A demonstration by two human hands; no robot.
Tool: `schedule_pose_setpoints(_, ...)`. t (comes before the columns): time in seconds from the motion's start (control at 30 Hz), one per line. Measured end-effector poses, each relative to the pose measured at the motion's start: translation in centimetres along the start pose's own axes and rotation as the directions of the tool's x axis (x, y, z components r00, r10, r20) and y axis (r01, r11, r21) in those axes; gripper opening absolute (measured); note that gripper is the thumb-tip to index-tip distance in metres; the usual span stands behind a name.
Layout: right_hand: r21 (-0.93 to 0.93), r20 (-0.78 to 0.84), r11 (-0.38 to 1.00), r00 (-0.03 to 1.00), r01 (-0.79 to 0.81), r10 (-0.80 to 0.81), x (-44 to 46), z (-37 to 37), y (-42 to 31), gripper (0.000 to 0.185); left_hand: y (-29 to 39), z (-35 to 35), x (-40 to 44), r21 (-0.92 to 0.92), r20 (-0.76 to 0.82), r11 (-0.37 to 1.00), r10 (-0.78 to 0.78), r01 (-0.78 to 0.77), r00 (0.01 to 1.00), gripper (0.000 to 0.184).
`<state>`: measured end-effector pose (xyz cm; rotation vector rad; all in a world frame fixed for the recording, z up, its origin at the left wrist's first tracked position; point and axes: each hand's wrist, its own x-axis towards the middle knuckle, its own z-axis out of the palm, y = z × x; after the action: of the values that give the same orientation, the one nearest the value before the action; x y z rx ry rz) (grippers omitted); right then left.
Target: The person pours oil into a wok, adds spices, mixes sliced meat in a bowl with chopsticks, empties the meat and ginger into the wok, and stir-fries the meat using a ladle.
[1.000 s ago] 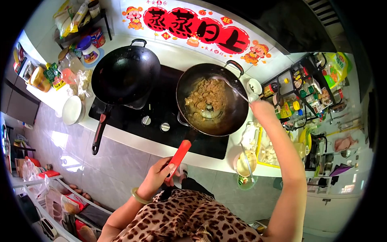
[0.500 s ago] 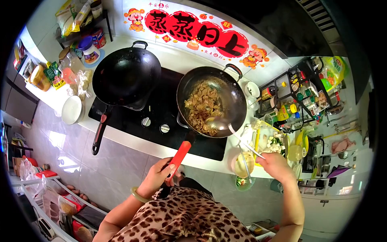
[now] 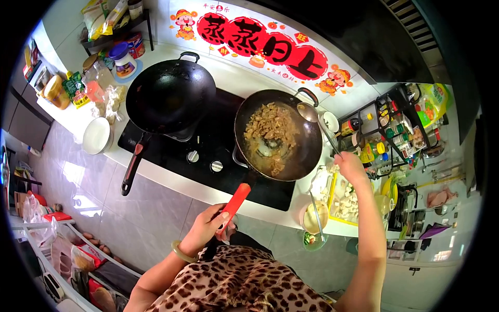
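My left hand (image 3: 210,224) is closed round the red handle (image 3: 236,200) of the right-hand wok (image 3: 310,151). Browned sliced meat (image 3: 270,125) lies in that wok, with some pale liquid at its near left. In my right hand (image 3: 351,167) is the long handle of a metal ladle (image 3: 307,112). The ladle's bowl is at the wok's far right rim, close to a small white bowl (image 3: 328,122); I cannot tell whether it touches either. A second black wok (image 3: 169,93) sits on the left of the stove.
The black stove (image 3: 254,195) carries both woks. To the right are a yellow-edged tray (image 3: 332,193) of cut food, a bowl with chopsticks (image 3: 314,217) and a glass bowl (image 3: 314,241) near the counter edge. A rack of bottles (image 3: 387,122) stands behind; a white bowl (image 3: 97,136) is at left.
My right hand has moved up and away from me, carrying the ladle from the meat to the wok's far right rim. My left hand keeps its hold on the handle.
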<state>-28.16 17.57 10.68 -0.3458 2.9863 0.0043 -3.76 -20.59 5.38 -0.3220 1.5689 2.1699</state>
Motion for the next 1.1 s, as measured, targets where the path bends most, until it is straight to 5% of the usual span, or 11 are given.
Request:
schedule_pose_setpoints(0.07,0.227,0.242,0.954,0.96,-0.197,0.14,2.9,0.6,-0.3,0.03,0.2,0.1,-0.1,-0.009,-0.008,1.0,-0.004,0.004,1.0,0.037)
schedule_pose_setpoints(0.13,0.505,0.514,0.75,0.847,-0.427,0.136,4.6,0.9,-3.8,0.029,0.3,0.2,-0.2,-0.012,-0.011,1.0,-0.012,0.012,1.0,0.037)
schedule_pose_setpoints(0.2,0.558,0.544,0.737,0.839,-0.381,0.022,4.3,0.7,-7.4,0.028,0.0,0.1,-0.1,-0.015,-0.019,1.0,-0.02,0.02,1.0,0.037)
schedule_pose_setpoints(0.27,0.518,0.363,0.845,0.928,-0.129,-0.081,3.4,2.6,-7.9,0.029,-0.1,0.2,-0.4,-0.005,-0.027,0.999,-0.036,0.036,0.999,0.037)
schedule_pose_setpoints(0.33,0.035,0.164,0.978,0.964,0.206,-0.209,-0.3,0.3,-9.7,0.027,-0.2,0.2,-0.3,0.003,-0.028,0.999,-0.045,0.045,0.999,0.037)
schedule_pose_setpoints(0.43,-0.208,0.135,0.924,0.945,0.32,-0.297,-5.6,-2.2,-8.4,0.02,-0.1,0.3,-0.5,-0.01,-0.039,0.999,-0.049,0.048,0.998,0.036)
schedule_pose_setpoints(0.5,-0.292,0.087,0.897,0.943,0.332,-0.32,-8.7,-3.9,-5.8,0.008,0.1,0.4,-0.6,-0.002,-0.035,0.998,-0.06,0.06,0.998,0.036)
schedule_pose_setpoints(0.77,-0.315,0.14,0.937,0.984,0.153,-0.113,-14.5,-10.9,-4.1,0.016,0.2,0.3,-0.7,-0.039,-0.038,0.997,-0.07,0.069,0.997,0.037)
schedule_pose_setpoints(0.9,-0.338,0.249,0.906,0.952,0.256,-0.177,-12.9,-8.0,-5.8,0.017,0.4,0.3,-0.7,-0.011,-0.018,0.998,-0.065,0.065,0.998,0.036)
schedule_pose_setpoints(1.1,-0.346,0.079,0.93,0.992,0.121,-0.1,-5.5,-2.4,-4.9,0.016,0.6,0.4,-0.8,-0.023,-0.045,0.997,-0.073,0.072,0.996,0.037)
